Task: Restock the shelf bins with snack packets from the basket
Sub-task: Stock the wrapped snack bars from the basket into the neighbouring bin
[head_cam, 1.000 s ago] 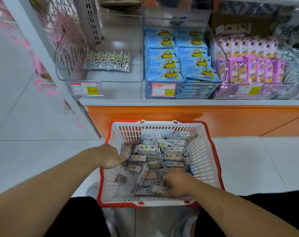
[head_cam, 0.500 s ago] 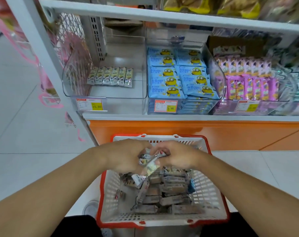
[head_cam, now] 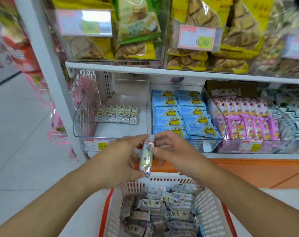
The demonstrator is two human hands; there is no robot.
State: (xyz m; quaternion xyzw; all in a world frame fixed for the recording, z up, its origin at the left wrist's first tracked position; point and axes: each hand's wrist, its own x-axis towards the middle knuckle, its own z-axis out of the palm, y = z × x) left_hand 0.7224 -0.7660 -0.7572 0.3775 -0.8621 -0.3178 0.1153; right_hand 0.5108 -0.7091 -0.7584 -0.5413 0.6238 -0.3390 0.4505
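both hands have come up out of the basket and now the left hand and right hand pinch a small stack of snack packets between them, raised before the nearly bare left bin, so shelving looks next.

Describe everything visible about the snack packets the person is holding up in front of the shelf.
The held packets are a small stack of long, narrow, glossy foil-like wrappers, silvery with pale cartoon print. They stand roughly upright, raised above the basket and in front of the nearly empty clear bin. The left hand grips them from the left; the right hand pinches their upper end. Their exact count is unclear.
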